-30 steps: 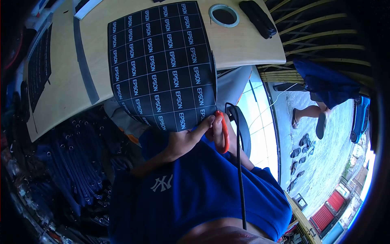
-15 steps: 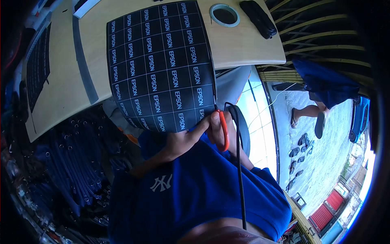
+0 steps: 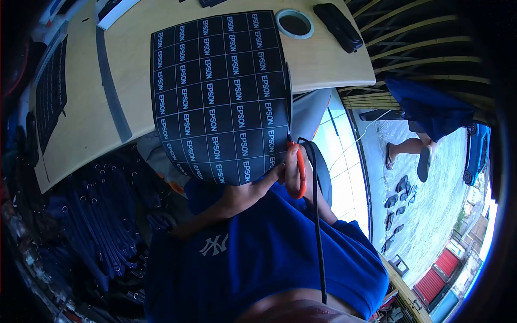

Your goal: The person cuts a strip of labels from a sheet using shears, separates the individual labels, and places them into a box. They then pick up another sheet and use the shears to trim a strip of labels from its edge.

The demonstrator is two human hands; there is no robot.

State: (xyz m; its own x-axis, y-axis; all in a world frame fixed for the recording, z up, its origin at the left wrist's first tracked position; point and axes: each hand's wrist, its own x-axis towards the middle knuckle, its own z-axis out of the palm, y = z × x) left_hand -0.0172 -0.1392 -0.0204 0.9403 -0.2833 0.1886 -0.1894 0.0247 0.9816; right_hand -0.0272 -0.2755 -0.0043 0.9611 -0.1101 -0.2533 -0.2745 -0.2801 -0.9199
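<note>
A: From the head view, what is the left hand (image 3: 242,192) doing?

B: It is closed in a pinch on the lower edge of the black EPSON sheet (image 3: 221,97), thumb side on the printed face, fingers behind. The sheet is held up, its top part over the wooden table (image 3: 323,59), its bottom hanging past the table edge toward the blue shirt (image 3: 258,258).

A: And the right hand (image 3: 291,167)?

B: Just beside the left, at the sheet's lower right corner. It is curled through the orange handles of the scissors (image 3: 299,175). The blades are hidden behind the sheet's edge, so I cannot tell how far they are parted.

A: What else is around?

B: A tape roll (image 3: 294,23) and a black case (image 3: 338,25) lie on the table's far end, well apart from the hands. A black strap (image 3: 318,215) hangs down over the shirt.
</note>
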